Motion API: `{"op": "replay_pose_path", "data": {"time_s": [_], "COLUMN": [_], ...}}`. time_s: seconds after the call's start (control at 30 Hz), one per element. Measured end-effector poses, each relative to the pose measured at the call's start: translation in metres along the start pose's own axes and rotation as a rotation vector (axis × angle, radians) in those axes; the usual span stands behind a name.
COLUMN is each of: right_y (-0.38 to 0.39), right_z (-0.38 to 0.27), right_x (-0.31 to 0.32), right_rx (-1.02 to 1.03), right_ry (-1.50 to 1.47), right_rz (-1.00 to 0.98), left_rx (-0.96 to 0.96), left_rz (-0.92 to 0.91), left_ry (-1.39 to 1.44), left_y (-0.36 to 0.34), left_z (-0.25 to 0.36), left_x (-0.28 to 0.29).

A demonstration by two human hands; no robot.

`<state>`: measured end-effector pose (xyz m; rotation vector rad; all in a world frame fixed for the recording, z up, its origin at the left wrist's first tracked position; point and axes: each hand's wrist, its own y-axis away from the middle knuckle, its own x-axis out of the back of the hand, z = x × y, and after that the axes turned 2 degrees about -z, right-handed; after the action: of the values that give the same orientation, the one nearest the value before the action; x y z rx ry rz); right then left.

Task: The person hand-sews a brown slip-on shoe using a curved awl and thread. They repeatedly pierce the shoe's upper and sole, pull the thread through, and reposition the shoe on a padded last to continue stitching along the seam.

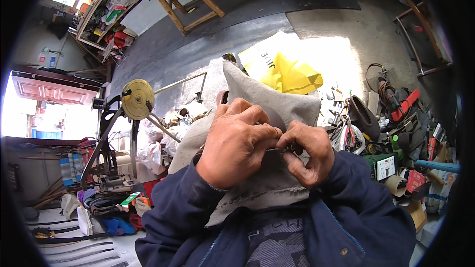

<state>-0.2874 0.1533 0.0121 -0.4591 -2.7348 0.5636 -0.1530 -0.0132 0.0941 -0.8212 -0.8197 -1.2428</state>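
Both hands meet over a grey cloth [292, 104] spread across my lap. My left hand [230, 143] is closed with its fingers curled inward, back of the hand up; what it grips lies mostly hidden beneath it. Close beside it, my right hand [309, 153] pinches thumb against fingers around a small dark, thin piece that I cannot make out. Behind the fingers a smooth, rounded grey thing [275, 116] shows in part, resting on the cloth; its kind is hidden by the hands.
A yellow bag [282, 69] lies on the floor ahead. To the left stands a black iron hand-cranked machine with a brass-coloured wheel [138, 99]. Tools, a dark shoe [363, 118] and a green box [378, 165] crowd the right. A blue-topped wooden stool [185, 0] is farther off.
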Motion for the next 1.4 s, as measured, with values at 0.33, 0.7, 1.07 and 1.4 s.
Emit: {"op": "replay_pose_path", "data": {"time_s": [0.33, 0.7, 1.07, 1.4], "right_y": [-0.003, 0.006, 0.012, 0.029], "right_z": [-0.014, -0.006, 0.018, 0.014], "right_x": [0.039, 0.041, 0.003, 0.024], "right_rx": [-0.553, -0.321, -0.437, -0.541], "right_ry": [-0.142, -0.642, -0.304, -0.547], "right_rz": [-0.372, 0.030, 0.327, 0.112], "left_rx": [0.124, 0.141, 0.193, 0.039], "left_rz": [0.248, 0.277, 0.406, 0.807], "left_ry": [0.072, 0.108, 0.369, 1.561], "left_y": [0.013, 0.017, 0.037, 0.106], "left_z": [-0.008, -0.010, -0.009, -0.033], "left_x": [-0.009, -0.013, -0.009, 0.014]}}
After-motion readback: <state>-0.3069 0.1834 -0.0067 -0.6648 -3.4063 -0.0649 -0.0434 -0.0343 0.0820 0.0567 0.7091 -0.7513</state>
